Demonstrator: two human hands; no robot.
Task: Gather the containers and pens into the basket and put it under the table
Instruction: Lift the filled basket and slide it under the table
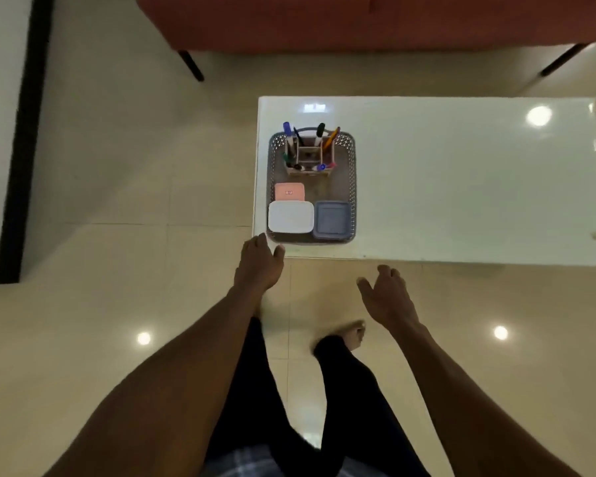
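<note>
A grey perforated basket stands at the left end of the white table. Inside it are a wooden pen holder with several pens, a pink container, a white container and a blue-grey container. My left hand reaches out with straight fingers, just short of the basket's near left corner. My right hand hovers over the floor in front of the table's near edge, fingers relaxed, holding nothing.
A red sofa on black legs stands beyond the table. Glossy beige tile floor surrounds the table. My legs in dark trousers and a bare foot are below my hands. A dark vertical strip runs along the left wall.
</note>
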